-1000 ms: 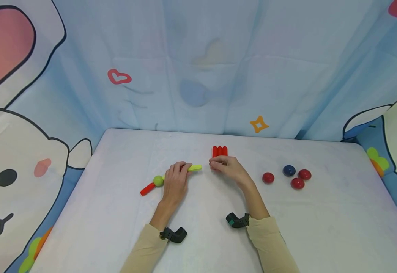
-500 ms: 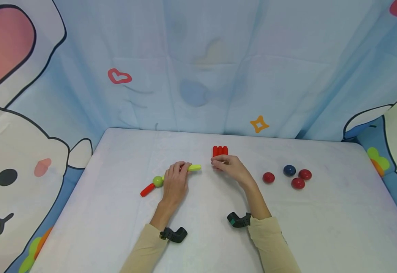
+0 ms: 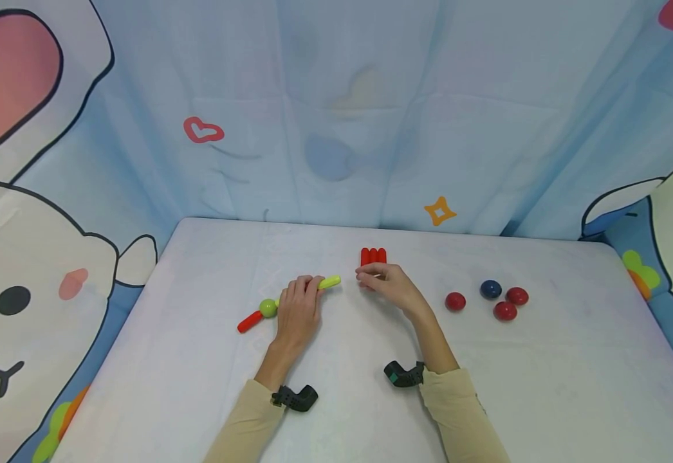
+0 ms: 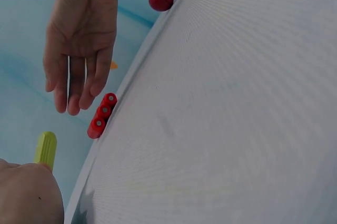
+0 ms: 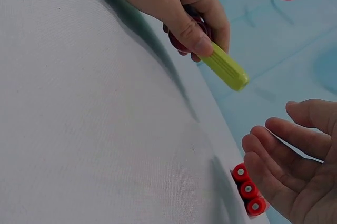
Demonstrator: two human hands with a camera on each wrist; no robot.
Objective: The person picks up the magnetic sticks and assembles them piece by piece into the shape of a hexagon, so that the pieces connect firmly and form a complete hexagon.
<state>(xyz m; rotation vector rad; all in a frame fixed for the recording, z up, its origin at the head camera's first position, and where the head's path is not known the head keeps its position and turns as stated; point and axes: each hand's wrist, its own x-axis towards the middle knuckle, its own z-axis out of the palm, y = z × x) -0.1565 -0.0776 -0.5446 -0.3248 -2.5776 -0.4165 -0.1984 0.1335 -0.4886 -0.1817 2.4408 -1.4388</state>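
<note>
Right now, your left hand (image 3: 298, 312), just left of the middle of the head view, curls its fingers and thumb round a dark red glossy ball (image 5: 177, 43) and the near end of a yellow-green ribbed rod (image 5: 229, 71). The rod's free end juts out past your fingers, toward the middle of the frame. On the other side of that hand, toward the lower left, a shiny lime-green ball (image 3: 268, 308) shows, with a short red rod (image 3: 249, 321) joined to it and slanting down to the left.

Your right hand (image 3: 391, 286), right of centre, holds nothing that shows; its fingers are loosely extended, palm turned toward the left hand. Just beyond it, three straight red rods (image 3: 374, 256) with pale end discs lie side by side, touching.

Farther right in the head view, a lone red glossy ball (image 3: 455, 301) sits left of a dark blue glossy ball (image 3: 490, 289) and two red glossy balls (image 3: 505, 312) close together. All rest on the white cloth-covered table (image 3: 545, 386), before a light blue printed curtain (image 3: 336, 96).
</note>
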